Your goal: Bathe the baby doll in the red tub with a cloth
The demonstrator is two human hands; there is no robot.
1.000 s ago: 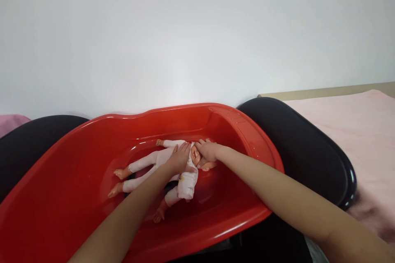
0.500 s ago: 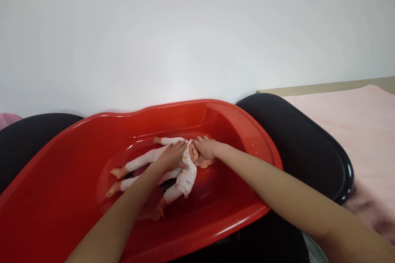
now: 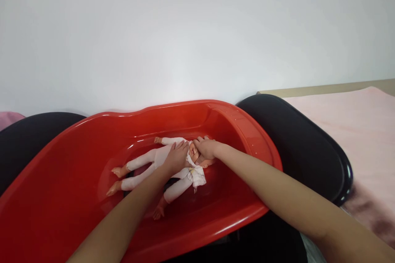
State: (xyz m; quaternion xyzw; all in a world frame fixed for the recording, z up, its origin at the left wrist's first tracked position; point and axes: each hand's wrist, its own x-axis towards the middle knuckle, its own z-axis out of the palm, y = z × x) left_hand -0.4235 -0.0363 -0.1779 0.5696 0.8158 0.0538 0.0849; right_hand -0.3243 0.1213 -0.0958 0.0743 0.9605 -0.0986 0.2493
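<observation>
A baby doll (image 3: 143,160) in white clothing lies on its back in a red baby bathtub (image 3: 226,121), feet to the left, head to the right. My right hand (image 3: 205,147) wraps over the top and side of the doll's head, with the thumb along its cheek. On the doll's chest rests my left hand (image 3: 179,156), its fingers stretched out and slightly apart. A white patterned cloth (image 3: 197,174) lies bunched at the doll's neck and shoulder, against the left hand's edge. The left thumb is hidden.
Black rounded surfaces stand beside the tub, one at the right (image 3: 296,139) and one at the left (image 3: 33,135). Farther right lies a pink sheet (image 3: 354,127). A pale wall (image 3: 185,28) rises behind the tub.
The cloth has shifted right off the doll's chest and upper arm and is bunched nearer the neck. My left hand has moved slightly; my right hand stays on the head.
</observation>
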